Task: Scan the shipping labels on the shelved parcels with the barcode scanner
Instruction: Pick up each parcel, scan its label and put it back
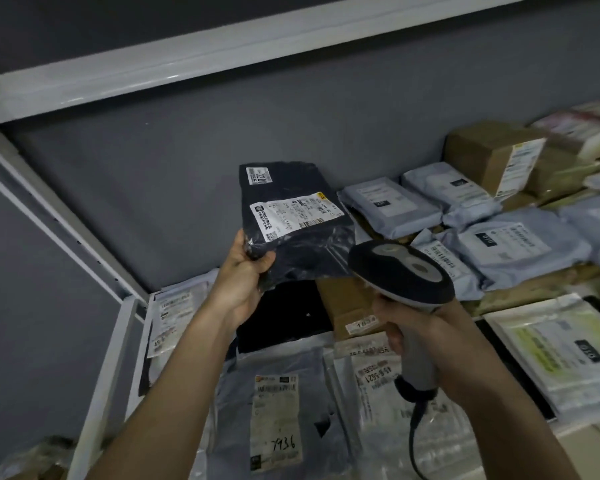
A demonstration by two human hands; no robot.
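My left hand [244,276] grips the lower left corner of a black plastic parcel [293,247] and holds it up above the shelf. Its white shipping label [297,214] faces me, with a barcode near the label's right side. My right hand [426,344] grips the grey handle of a barcode scanner [400,275]. The scanner's dark head sits just right of and below the parcel, pointing toward it. A cable hangs from the handle's base.
Many parcels lie on the shelf [101,393]: grey bags [520,247] and cardboard boxes [492,157] at right, clear and grey bags [278,420] with labels below my arms. A white shelf beam [222,53] runs overhead. A grey wall stands behind.
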